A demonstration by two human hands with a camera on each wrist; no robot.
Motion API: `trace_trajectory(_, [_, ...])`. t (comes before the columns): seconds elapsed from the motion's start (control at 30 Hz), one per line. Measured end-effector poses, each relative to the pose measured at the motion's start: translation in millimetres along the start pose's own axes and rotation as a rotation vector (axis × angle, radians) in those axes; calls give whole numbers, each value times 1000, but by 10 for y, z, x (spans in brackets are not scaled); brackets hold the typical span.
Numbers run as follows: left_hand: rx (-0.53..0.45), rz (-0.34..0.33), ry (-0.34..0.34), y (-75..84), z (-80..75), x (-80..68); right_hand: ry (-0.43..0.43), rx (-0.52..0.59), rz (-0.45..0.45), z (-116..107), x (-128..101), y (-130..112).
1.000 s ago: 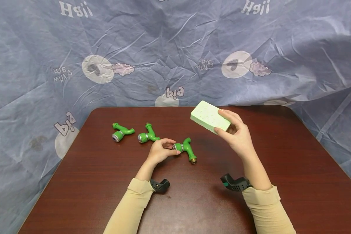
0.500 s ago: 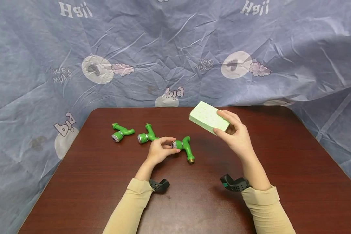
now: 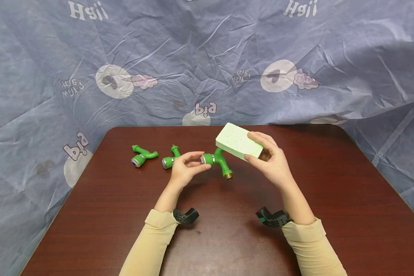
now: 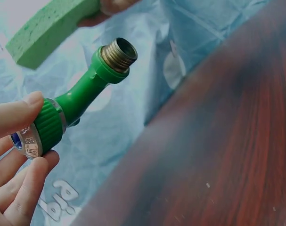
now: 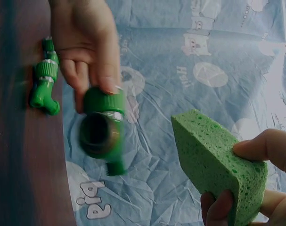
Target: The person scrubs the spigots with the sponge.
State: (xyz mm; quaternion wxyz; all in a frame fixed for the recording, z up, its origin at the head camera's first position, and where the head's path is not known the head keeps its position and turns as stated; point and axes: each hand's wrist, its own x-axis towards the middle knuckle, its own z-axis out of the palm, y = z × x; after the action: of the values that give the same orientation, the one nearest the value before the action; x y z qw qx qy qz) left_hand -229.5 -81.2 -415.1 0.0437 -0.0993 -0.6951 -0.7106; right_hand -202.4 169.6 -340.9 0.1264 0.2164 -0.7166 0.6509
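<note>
My left hand pinches a green faucet by its ribbed knob, thumb on one side and fingers on the other. In the left wrist view the faucet's threaded brass end points up and away from the palm. A pale green sponge is gripped at its right end by my right hand. In the head view the sponge overlaps the faucet's curved spout; whether they touch there I cannot tell. The right wrist view has the sponge and the blurred faucet apart.
Two more green faucets lie on the dark red table: one at the left, the other partly hidden behind my left hand. A wrinkled blue-grey printed sheet hangs behind the table.
My left hand has raised the faucet from low over the table. My right hand has brought the sponge left and slightly down, closer to the faucet.
</note>
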Motion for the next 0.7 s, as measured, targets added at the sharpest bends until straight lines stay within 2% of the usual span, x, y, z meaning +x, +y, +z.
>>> trace_trajectory(0.13, [-23,31,-2,72,22,-4,-61,21,-27,55,-15,16])
trace_trajectory(0.37, [-77,27,4,183,70,-36,-159,43,-82,191,-51,74])
trace_trajectory(0.53, [-136,58,-6,213,66,-47,-172,-19,-86,236,-63,119])
trace_trajectory(0.7, [-153,55,-27,216,50,-53,-159,-71,-72,227,-57,124])
